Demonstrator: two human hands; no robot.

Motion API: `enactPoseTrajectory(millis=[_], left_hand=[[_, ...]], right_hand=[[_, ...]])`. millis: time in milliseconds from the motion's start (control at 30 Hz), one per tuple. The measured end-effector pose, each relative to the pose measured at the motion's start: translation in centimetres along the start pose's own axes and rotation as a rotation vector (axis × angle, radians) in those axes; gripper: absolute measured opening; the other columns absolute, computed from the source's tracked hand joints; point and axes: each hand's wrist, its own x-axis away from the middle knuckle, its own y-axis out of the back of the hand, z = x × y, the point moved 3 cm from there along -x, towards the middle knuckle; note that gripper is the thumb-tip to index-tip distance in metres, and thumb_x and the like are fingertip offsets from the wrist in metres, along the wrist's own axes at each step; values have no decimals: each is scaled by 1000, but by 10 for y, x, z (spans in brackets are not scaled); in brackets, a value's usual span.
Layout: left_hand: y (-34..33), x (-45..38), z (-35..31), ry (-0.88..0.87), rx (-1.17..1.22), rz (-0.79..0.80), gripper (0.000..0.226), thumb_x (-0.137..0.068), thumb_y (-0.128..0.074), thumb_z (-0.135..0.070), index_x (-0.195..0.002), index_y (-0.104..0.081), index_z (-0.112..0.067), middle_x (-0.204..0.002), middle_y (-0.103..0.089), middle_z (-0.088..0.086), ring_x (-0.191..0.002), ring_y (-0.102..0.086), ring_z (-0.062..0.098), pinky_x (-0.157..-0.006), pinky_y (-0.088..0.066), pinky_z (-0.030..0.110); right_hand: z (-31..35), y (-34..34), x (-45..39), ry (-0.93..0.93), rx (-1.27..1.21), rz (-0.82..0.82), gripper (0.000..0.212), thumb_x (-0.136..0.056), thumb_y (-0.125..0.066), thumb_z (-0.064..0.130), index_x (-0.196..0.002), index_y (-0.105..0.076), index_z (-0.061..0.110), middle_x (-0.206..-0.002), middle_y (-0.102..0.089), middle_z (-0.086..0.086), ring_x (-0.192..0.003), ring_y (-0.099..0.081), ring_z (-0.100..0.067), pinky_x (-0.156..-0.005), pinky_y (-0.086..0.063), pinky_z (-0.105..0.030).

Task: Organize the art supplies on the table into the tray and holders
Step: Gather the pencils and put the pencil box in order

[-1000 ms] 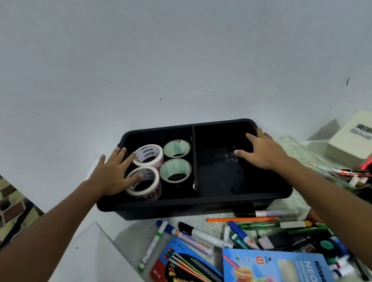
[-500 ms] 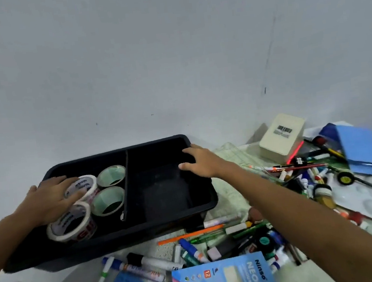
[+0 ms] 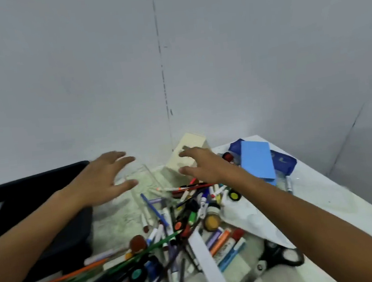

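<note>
My left hand (image 3: 102, 181) and my right hand (image 3: 203, 165) hover open, fingers spread, on either side of a clear plastic holder (image 3: 144, 183) that lies on the table. Neither hand touches it as far as I can tell. The black tray (image 3: 30, 188) sits at the left, partly under my left forearm. A heap of pens, markers and pencils (image 3: 178, 223) is spread over the table in front of me. A cream box (image 3: 187, 153) stands by the wall behind my right hand.
Blue paper and a dark blue pouch (image 3: 256, 160) lie at the back right. Black scissors (image 3: 279, 256) rest near my right forearm. A white ruler (image 3: 205, 259) crosses the heap. Small paint jars (image 3: 211, 221) stand among the pens. The table's right edge drops away.
The view has swung right, away from the tray. Both hands left the tray and its tape rolls and moved over to the clear holder near the cream box.
</note>
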Motion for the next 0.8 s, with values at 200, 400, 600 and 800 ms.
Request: enactPoseTrajectory(millis=[200, 400, 600, 800], left_hand=[[-53, -72, -127, -174, 132, 49, 93, -75, -27, -85, -145, -38, -25, -146, -40, 6, -136, -34, 20, -109, -28, 32], [-92, -103, -192, -225, 256, 130, 73, -86, -53, -57, -149, -28, -28, -147, -37, 2, -136, -30, 17, -109, -32, 35], [-102, -92, -196, -168, 377, 115, 72, -90, -59, -46, -150, -21, -33, -152, -31, 0, -138, -26, 14, -110, -32, 36], [-66, -77, -170, -45, 478, -72, 81, -85, -66, -46, -150, -19, -34, -155, -26, -1, -140, -21, 13, -111, -30, 36]], right_hand=[[-117, 49, 56, -141, 138, -17, 56, -89, -63, 41, -139, -47, 22, -136, -50, -1, -124, -47, -22, -87, -42, -33], [-174, 35, 98, -200, 240, -22, 51, -91, -60, 42, -138, -51, 24, -146, -44, -5, -136, -35, -25, -107, -27, -34], [-176, 28, 101, -97, 97, -327, 27, -96, -56, 20, -119, -68, 10, -121, -66, -10, -115, -56, -32, -90, -42, -37], [-130, 90, 85, -113, -341, -771, 23, -97, -53, 13, -107, -71, 2, -99, -71, -14, -84, -61, -21, -66, -39, -8]])
